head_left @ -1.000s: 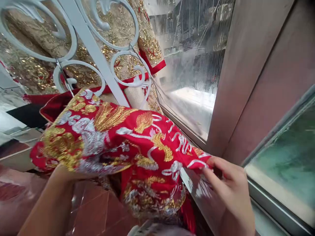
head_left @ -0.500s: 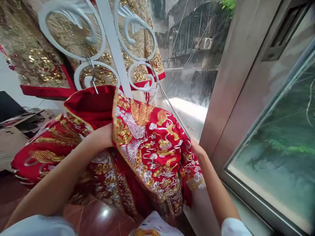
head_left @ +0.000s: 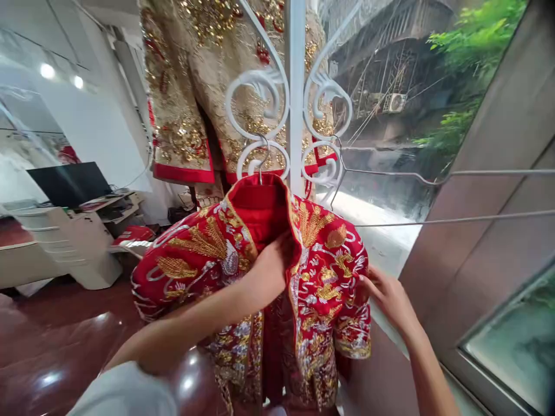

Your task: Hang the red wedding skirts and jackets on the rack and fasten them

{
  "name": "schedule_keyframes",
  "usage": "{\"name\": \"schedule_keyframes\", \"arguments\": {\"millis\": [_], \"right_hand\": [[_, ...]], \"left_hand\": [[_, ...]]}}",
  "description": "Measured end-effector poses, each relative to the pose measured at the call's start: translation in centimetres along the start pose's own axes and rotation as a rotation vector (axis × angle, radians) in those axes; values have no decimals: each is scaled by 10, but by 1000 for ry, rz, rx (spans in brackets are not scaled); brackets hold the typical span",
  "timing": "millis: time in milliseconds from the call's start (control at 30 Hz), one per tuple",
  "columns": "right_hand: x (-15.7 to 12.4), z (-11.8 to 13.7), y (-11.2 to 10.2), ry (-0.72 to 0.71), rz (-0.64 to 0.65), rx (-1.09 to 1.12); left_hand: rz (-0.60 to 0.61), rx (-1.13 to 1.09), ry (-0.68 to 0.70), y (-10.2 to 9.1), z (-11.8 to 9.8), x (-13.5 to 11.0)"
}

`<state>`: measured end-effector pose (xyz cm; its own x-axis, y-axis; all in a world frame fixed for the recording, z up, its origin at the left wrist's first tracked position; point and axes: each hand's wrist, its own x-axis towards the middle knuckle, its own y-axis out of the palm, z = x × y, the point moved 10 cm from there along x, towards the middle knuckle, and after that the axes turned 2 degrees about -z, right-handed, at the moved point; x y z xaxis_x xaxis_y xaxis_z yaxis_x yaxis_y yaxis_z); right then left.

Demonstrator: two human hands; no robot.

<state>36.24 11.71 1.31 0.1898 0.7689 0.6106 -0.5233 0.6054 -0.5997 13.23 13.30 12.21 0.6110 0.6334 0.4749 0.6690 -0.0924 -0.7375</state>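
Observation:
A red jacket [head_left: 321,292] with gold and silver embroidery hangs with its front open from a hanger hook [head_left: 262,155] on a white scrolled metal rack [head_left: 296,98]. My left hand [head_left: 277,257] reaches through the front opening beneath the collar; its fingers are hidden behind the right-hand panel. At the sleeve on the right side, my right hand [head_left: 387,293] pinches the outer edge of the cloth, thumb in front and the other fingers partly hidden.
Behind the rack hangs a gold sequined garment [head_left: 180,127] with red hems. A bare wire hanger [head_left: 390,172] juts out to the right, before the window and its metal frame [head_left: 472,231]. At left are a desk [head_left: 82,242] and a black monitor [head_left: 69,184].
The view has swung left and back, so the jacket appears smaller and more upright. My left hand has gone deeper inside the front opening. My right hand stays at the sleeve.

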Motion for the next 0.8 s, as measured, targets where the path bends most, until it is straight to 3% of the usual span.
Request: {"name": "schedule_keyframes", "arguments": {"millis": [67, 133, 167, 233, 267, 300, 367, 433, 533, 600, 733, 800], "right_hand": [[-3, 32, -29, -131, -273, -148], [-6, 83, -53, -357, -468, -126], [-1, 111, -55, -493, -464, -69], [20, 161, -44, -701, -334, 9], [36, 178, -35, -732, -274, -6], [55, 189, -24, -723, -217, -43], [89, 198, -1, -662, -116, -106], [112, 194, 12, -562, -69, -111], [129, 183, 8, -432, -88, -33], [135, 183, 4, -403, -73, 12], [153, 181, 12, -348, 113, 31], [161, 173, 20, -286, 245, 63]], "left_hand": [[90, 340, 222, -22, -23, -34], [-29, 503, 381, -69, -35, -64], [-152, 540, 394, -99, -35, -74], [-376, 601, 266, -152, -13, -80], [-401, 636, 169, -166, 4, -76], [-363, 663, 79, -171, 22, -69], [-211, 652, -24, -164, 51, -53], [-142, 589, -64, -157, 64, -39], [-154, 421, -106, -163, 70, -22], [-51, 226, -158, -161, 79, -12], [221, -93, -355, -141, 109, -10], [249, -124, -425, -140, 122, -13]]}}
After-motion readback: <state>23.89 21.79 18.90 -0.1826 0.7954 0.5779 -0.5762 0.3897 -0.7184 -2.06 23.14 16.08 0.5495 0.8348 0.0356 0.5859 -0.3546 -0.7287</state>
